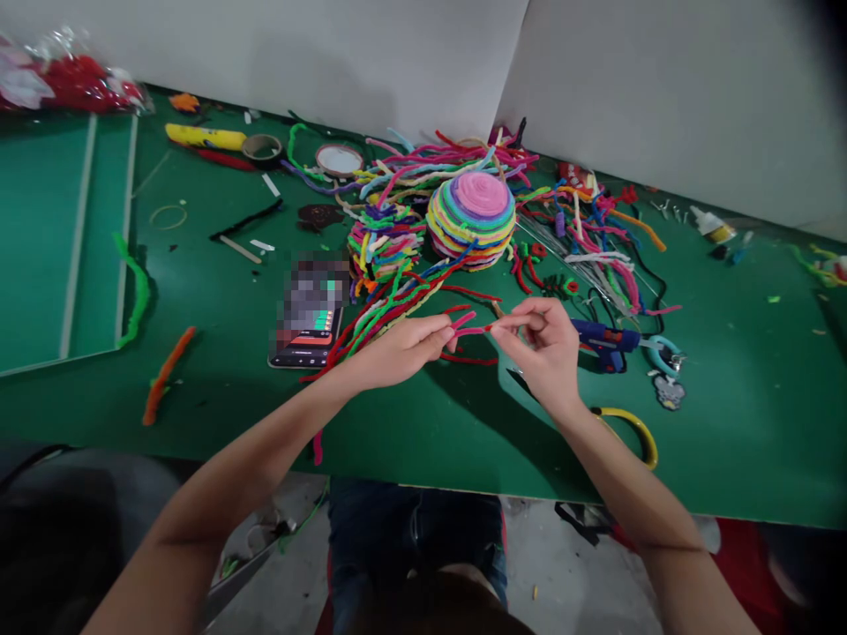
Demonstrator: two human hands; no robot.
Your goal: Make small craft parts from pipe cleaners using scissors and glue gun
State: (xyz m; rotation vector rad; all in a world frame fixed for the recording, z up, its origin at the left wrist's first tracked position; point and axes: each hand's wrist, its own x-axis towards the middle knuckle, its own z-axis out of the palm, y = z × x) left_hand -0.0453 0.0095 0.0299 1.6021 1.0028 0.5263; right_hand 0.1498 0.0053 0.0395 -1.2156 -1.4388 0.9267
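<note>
A pink pipe cleaner (471, 331) stretches between my two hands above the table. My left hand (423, 347) is closed around one part of it, and a short pink end sticks up beside the thumb. Thumb and fingers of my right hand (543, 346) pinch the other end, where a reddish tip shows. Just beyond my hands sits a rounded form wound from coloured pipe cleaners (471, 225), with a pink spiral on top. Loose green, red and blue pipe cleaners (390, 309) run out from near it, passing behind my left hand.
Left of my hands lies a phone (308, 313). A blue glue gun (605, 339) rests to the right, and a yellow handle loop (645, 432) lies near the front edge. Tape rolls (263, 148), pipe cleaner heaps (384, 247) and thin wires (582, 278) lie farther back.
</note>
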